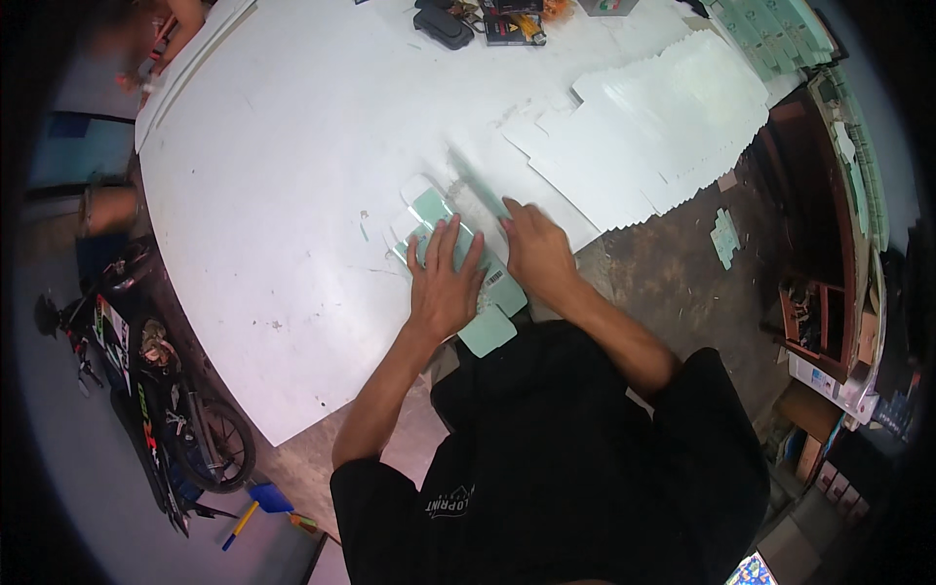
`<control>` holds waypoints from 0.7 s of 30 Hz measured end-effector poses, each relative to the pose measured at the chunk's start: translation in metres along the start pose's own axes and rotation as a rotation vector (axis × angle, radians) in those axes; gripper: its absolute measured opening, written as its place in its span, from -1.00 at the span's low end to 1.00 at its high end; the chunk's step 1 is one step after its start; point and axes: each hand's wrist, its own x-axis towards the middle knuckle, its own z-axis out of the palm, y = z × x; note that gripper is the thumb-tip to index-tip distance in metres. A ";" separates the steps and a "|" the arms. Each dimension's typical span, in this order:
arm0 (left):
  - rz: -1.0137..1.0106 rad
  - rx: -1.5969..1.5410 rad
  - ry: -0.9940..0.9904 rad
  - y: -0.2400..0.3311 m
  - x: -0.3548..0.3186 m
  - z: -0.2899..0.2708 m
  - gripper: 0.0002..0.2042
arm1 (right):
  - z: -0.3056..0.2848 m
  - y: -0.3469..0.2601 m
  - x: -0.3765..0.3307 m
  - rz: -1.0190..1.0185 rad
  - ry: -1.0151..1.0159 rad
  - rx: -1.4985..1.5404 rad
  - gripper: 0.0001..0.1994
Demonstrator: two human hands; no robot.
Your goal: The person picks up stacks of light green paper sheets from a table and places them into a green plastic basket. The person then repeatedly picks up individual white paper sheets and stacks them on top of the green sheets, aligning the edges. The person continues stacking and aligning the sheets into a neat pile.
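Note:
A flat carton blank (487,332), pale green with white edges and a small barcode, lies at the near edge of the white table. My left hand (444,283) rests palm down on it with fingers spread. To its right, my right hand (536,253) has its fingers curled and closed around the end of a narrow green card strip (473,175). That strip is smeared by motion and stands along the blank's right side. Whether it is joined to the blank I cannot tell.
Overlapping white card blanks (673,127) cover the table's right side. A black case (444,24) and small boxes (515,27) sit at the far edge. Another person's arm (180,27) shows at far left. A motorbike (161,390) and a wooden cabinet (814,224) flank the table.

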 end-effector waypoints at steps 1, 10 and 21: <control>0.053 0.040 -0.014 -0.003 0.000 0.005 -0.16 | 0.002 -0.002 0.002 0.094 -0.099 0.103 -0.63; 0.236 -0.164 -0.380 -0.008 0.034 -0.035 0.07 | -0.039 0.050 0.016 0.022 0.247 -0.574 -0.55; 0.066 -0.140 -0.098 -0.009 0.013 0.003 -0.49 | -0.010 0.025 0.008 -0.113 0.117 -0.156 -0.64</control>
